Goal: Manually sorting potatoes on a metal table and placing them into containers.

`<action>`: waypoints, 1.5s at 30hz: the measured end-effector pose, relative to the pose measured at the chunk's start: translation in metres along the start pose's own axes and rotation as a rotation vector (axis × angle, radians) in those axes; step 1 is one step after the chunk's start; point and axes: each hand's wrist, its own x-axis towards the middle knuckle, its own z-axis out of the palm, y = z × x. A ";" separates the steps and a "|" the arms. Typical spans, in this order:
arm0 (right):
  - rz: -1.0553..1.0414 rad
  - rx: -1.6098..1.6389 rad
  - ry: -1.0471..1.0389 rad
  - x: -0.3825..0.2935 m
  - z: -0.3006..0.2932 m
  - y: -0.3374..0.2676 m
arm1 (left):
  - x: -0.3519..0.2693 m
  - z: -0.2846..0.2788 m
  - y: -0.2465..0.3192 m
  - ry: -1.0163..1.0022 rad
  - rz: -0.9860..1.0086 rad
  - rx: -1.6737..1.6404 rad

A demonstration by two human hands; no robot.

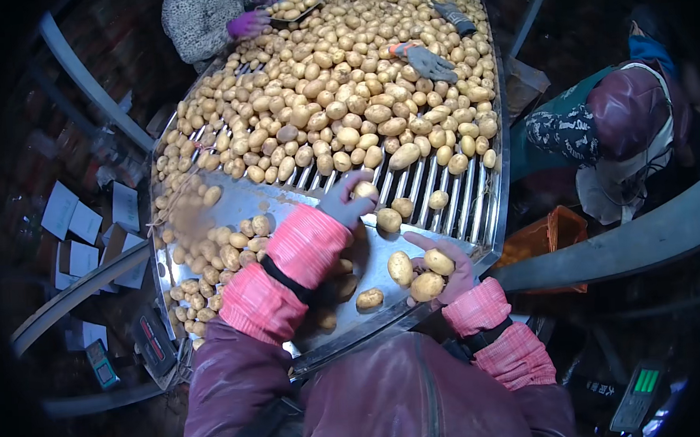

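My left hand (344, 202), in a greyish glove, has its thumb and fingers around a potato (365, 190) at the near edge of the metal bar grate (396, 180). Low over the right side of the sheet-metal ledge (301, 202), my right hand (458, 267) cups potatoes (427, 287) against its palm and fingers. One more potato (400, 268) sits at its fingertips; whether it is gripped is unclear. Between the hands, a loose potato (389, 220) rests where grate and ledge meet. Nearer to me lies a single potato (369, 299) on the ledge.
A large potato heap (332, 101) covers the grate, with two loose work gloves (431, 63) (455, 18) on it. Smaller potatoes (227, 254) gather at left. One co-worker's gloved hand (249, 24) is at the far left; another person (629, 115) stands right, near an orange crate (567, 228).
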 end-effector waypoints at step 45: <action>-0.086 0.345 -0.185 0.006 -0.054 0.025 | -0.213 -0.048 -0.059 -0.129 0.103 1.481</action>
